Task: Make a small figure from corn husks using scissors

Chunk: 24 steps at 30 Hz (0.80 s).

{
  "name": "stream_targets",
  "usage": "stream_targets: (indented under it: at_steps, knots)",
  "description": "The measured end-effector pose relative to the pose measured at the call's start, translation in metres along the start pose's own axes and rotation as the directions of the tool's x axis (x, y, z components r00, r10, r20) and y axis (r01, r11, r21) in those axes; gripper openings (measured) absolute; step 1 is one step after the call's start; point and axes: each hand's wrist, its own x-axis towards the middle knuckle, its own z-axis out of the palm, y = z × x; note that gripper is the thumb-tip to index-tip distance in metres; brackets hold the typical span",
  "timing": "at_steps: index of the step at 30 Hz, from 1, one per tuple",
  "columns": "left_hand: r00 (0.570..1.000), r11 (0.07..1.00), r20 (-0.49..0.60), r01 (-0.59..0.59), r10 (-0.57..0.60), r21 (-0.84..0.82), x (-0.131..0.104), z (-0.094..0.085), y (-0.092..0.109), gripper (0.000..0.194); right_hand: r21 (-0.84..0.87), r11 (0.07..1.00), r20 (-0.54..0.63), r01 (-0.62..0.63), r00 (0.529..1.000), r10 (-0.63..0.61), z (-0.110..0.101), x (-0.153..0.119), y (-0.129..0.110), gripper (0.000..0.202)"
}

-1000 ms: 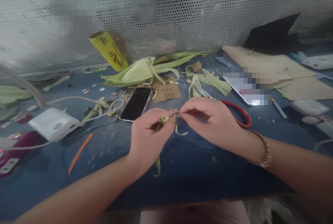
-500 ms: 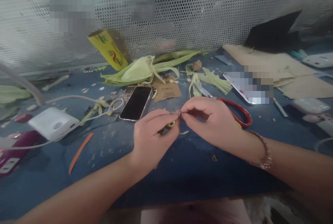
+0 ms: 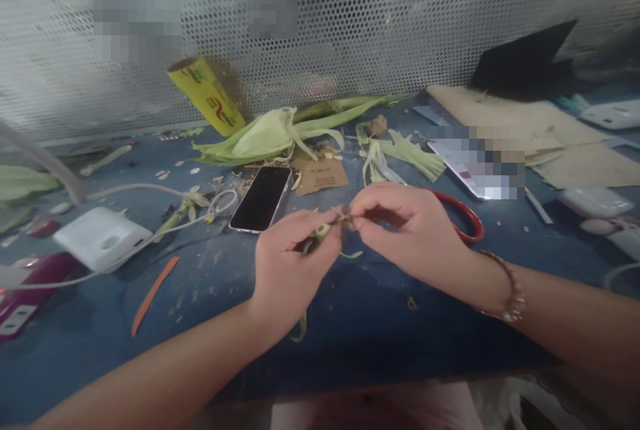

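Note:
My left hand (image 3: 295, 257) is closed, thumb and fingers pinched round a small pale green roll (image 3: 321, 231) that looks like corn husk. From its fingertips a thin brown wispy strip (image 3: 345, 219) reaches across to my right hand (image 3: 400, 217), which pinches the other end. A narrow curl of green husk (image 3: 300, 329) shows below my left wrist. Partly behind my right hand lie scissors with red handles (image 3: 467, 217). A dark-screened phone (image 3: 263, 199) rests just beyond my left hand, beside a brown cardboard piece (image 3: 323, 173).
Corn husks (image 3: 265, 137) and a torn husk strip (image 3: 413, 153) lie at the back, near a leaning yellow tube (image 3: 207, 97). On the left are a white charger (image 3: 103, 237) with a cable and an orange strip (image 3: 156, 293). Another phone (image 3: 465, 167) lies right. A perforated metal panel (image 3: 350, 17) stands behind.
My fingertips have drawn slightly apart, so more of the brown strip shows between them. The green curl below my left wrist has come into sight.

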Motion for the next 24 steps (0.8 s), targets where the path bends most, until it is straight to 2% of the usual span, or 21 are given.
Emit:
stream_targets:
  at_steps: [2, 4, 7, 10, 14, 20, 24]
  knots:
    - [0.999, 0.999, -0.004, 0.032, -0.032, -0.018, 0.0006, -0.0006, -0.0003, 0.015, -0.031, 0.999, 0.009, 0.027, 1.000, -0.026, -0.0011, 0.0003, 0.0016, 0.013]
    - [0.999, 0.998, -0.006, 0.050, -0.050, -0.025, 0.0012, -0.0010, -0.0007, 0.015, -0.109, 0.989, 0.012, 0.104, 0.995, -0.104, -0.0023, 0.0007, 0.0036, 0.014]
    - [0.998, 0.998, 0.003, 0.058, -0.058, -0.025, 0.0016, -0.0013, -0.0008, 0.014, -0.272, 0.929, 0.023, 0.250, 0.967, -0.254, -0.0044, 0.0007, 0.0069, 0.015]
    - [0.999, 0.998, 0.011, 0.053, -0.053, -0.016, 0.0017, -0.0015, 0.0003, 0.013, -0.366, 0.871, 0.059, 0.327, 0.942, -0.329, -0.0056, -0.0004, 0.0088, 0.015]
    - [0.997, 0.997, 0.009, 0.071, -0.071, -0.002, 0.0028, -0.0027, 0.0024, 0.013, -0.353, 0.877, 0.070, 0.326, 0.944, -0.323, -0.0054, -0.0020, 0.0070, 0.015]
    - [0.976, 0.976, 0.014, 0.216, -0.216, -0.018, 0.0069, -0.0048, 0.0019, 0.013, -0.333, 0.897, 0.076, 0.290, 0.957, -0.281, -0.0058, -0.0012, 0.0053, 0.015]
    - [0.965, 0.964, 0.032, 0.261, -0.259, -0.051, 0.0075, -0.0046, 0.0026, 0.012, -0.342, 0.895, 0.105, 0.285, 0.958, -0.265, -0.0076, 0.0012, 0.0079, 0.012]
